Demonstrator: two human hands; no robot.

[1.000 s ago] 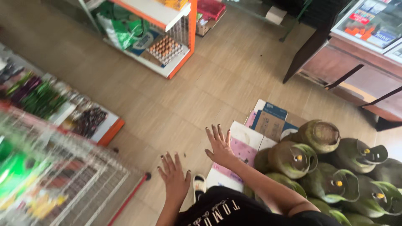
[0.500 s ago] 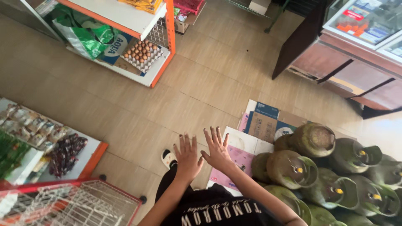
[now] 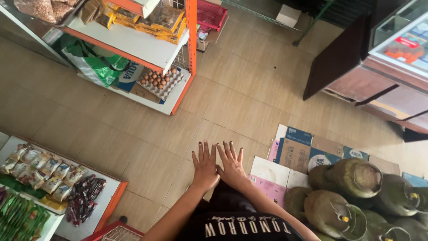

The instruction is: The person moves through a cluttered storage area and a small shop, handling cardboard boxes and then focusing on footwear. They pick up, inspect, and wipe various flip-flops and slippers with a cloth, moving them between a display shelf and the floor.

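Reaching out in front of the body, the left hand (image 3: 205, 167) and the right hand (image 3: 231, 164) sit side by side with their thumbs touching. Both are flat, backs up, with the fingers spread apart. They hold nothing and float over the tan tiled floor (image 3: 249, 102).

Just to the right of the right hand lie flat cardboard boxes (image 3: 292, 154), some white and pink, some brown and blue, spread on the floor like a mat. Beside them stands a bunch of round green gas tanks (image 3: 352, 189), packed close together. A few tanks show a yellow cap on top.

Up at the top left is a white and orange shelf rack (image 3: 151, 49). Its low shelf holds a grey egg tray (image 3: 159, 82) full of brown eggs, sitting in neat rows. Next to the tray rests a green and white bag (image 3: 96, 67). The higher shelf holds flat yellow snack packs (image 3: 154, 22), piled up.

At the bottom left a low white tray with an orange edge (image 3: 100, 205) holds little snack bags (image 3: 40, 172) in rows, and a pile of dark red packets (image 3: 84, 198). A red crate (image 3: 211, 14) sits on the floor past the rack.
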